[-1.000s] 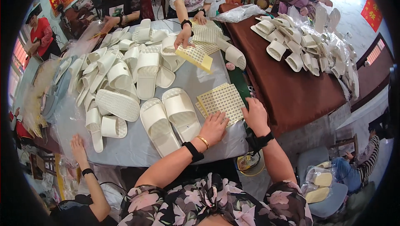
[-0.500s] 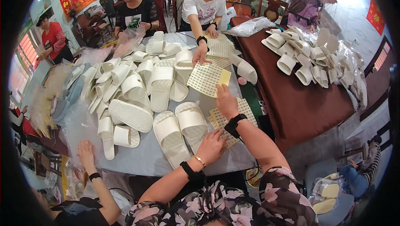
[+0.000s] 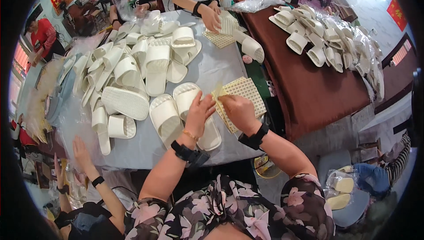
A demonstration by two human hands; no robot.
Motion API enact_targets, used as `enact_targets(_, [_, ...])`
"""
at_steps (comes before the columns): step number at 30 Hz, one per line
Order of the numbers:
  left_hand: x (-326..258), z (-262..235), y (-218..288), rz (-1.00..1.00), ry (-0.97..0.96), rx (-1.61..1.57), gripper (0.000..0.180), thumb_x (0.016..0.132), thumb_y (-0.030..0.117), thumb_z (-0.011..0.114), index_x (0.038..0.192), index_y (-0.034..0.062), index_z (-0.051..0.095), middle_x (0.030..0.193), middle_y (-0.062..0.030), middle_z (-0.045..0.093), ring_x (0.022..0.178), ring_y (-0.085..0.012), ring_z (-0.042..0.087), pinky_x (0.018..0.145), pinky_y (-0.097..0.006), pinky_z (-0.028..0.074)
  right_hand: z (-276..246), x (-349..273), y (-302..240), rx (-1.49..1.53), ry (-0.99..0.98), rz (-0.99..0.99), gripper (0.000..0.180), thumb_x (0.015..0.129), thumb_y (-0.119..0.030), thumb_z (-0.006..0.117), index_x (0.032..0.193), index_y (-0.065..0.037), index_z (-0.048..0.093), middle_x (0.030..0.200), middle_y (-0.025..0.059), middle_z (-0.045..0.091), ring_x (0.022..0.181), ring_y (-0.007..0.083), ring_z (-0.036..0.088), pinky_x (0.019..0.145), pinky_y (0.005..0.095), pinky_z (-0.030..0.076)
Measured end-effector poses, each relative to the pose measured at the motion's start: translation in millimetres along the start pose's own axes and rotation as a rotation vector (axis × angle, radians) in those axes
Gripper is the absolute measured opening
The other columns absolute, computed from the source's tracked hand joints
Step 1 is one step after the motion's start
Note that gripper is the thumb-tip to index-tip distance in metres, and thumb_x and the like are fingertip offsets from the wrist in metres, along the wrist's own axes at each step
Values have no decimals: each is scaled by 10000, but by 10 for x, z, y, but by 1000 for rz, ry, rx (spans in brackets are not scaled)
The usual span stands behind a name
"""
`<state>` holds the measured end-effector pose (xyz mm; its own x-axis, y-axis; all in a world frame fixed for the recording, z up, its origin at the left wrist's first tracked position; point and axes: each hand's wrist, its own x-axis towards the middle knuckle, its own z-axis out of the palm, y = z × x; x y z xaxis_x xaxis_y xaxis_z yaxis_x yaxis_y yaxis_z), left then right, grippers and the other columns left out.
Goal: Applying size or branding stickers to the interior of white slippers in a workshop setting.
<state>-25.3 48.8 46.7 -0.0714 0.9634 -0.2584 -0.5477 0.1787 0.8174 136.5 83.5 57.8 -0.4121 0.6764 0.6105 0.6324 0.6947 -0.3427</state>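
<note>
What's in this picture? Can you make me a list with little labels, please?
Left hand: open, over a pair of white slippers
Right hand: curled at the left edge of patterned sheets
Left on table: a big heap of white slippers
Far side: a co-worker's hand by more sheets
Brown-covered table: another slipper heap

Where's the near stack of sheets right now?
Head view, right of centre: the sheets lie on the grey table by the right hand, between the slipper pair and brown table.
</note>
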Motion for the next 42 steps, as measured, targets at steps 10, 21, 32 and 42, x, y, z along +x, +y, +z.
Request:
enact_targets(10, [-25, -75, -236, 233, -136, 388, 631, 994, 238, 554, 1505, 26, 252, 1295, -107, 554, 1105, -182, 594, 920, -308, 506, 86, -337, -199, -8, -176, 18, 131, 826, -129, 642, 946, -92, 679, 825, 67, 676, 677, 258, 662, 616, 365, 533])
enact_targets(21, [19, -558, 442, 164, 205, 36, 261, 986, 125, 513, 1174, -50, 561, 1093, -113, 669, 911, -171, 673, 796, -299, 551, 134, -576, -5, -266, -312, 215, 719, 683, -237, 790, 1300, -23, 490, 1214, 212, 552, 1058, 363, 553, 853, 465, 502])
enact_targets(32, [86, -772, 672, 54, 117, 255, 286, 961, 115, 555, 1184, -64, 560, 1083, -118, 682, 874, -174, 692, 762, -294, 570, 510, -590, -60, -527, -444, 282, 537, 784, -104, 618, 1291, 10, 485, 1045, 226, 569, 989, 364, 581, 751, 464, 550])
enact_targets(42, [273, -856, 719, -94, 11, 501, 275, 951, 119, 556, 1142, -76, 584, 1041, -117, 687, 862, -167, 689, 755, -301, 562, 97, -505, 182, -22, -239, 503, 403, 815, -38, 518, 1218, -50, 536, 906, 248, 661, 811, 450, 637, 704, 502, 522])
